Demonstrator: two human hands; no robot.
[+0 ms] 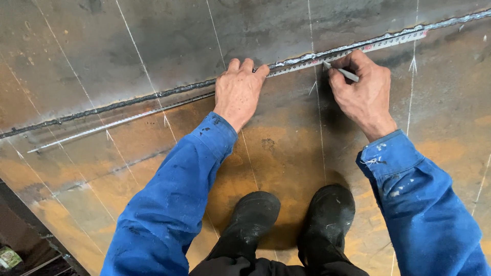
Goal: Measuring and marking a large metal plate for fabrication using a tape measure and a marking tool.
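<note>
The left hand lay flat, fingers together, and pressed a tape measure against the rusty steel plate, just below the weld seam. The right hand was closed around a white marker, and its tip touched the plate beside the tape. White chalk lines crossed the plate. Two black boots stood below the hands.

steel plate rust-orange, grey, white chalk lines | sleeves blue | boots black | marker white
</note>
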